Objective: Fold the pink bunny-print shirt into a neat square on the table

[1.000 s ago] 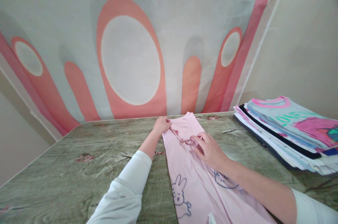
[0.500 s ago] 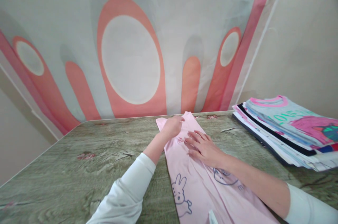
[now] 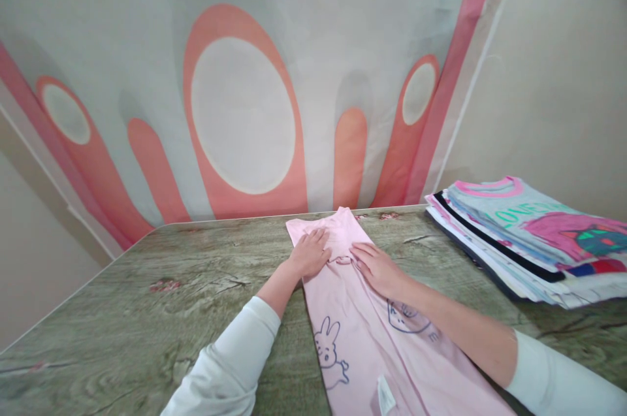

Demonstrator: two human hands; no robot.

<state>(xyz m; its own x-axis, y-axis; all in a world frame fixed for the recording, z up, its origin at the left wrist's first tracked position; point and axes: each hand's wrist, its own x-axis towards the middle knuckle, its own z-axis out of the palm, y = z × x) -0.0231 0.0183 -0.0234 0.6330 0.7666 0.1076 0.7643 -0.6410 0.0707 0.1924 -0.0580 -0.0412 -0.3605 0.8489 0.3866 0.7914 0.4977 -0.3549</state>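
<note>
A pink shirt [image 3: 362, 331] with dark line drawings, one of them a rabbit, lies lengthwise on the table, its sides folded inward. Its far end reaches the table's back edge. On the left of the upper part rests my left hand [image 3: 310, 253], fingers extended flat on the cloth. My right hand [image 3: 379, 269] lies opposite, along the right side, with its fingers stretched out too. Between the hands the cloth shows a small pucker near the neckline. A white label [image 3: 385, 396] pokes up from the shirt near the bottom of the view.
To the right stands a stack of folded shirts [image 3: 494, 243], a grey one with pink collar on top. The wood-patterned table [image 3: 206, 318] meets a wall [image 3: 323, 31] with a pink and grey printed covering.
My left hand has come down from the collar area toward me and flattened on the cloth. My right hand has shifted slightly. The view has turned a little right.
</note>
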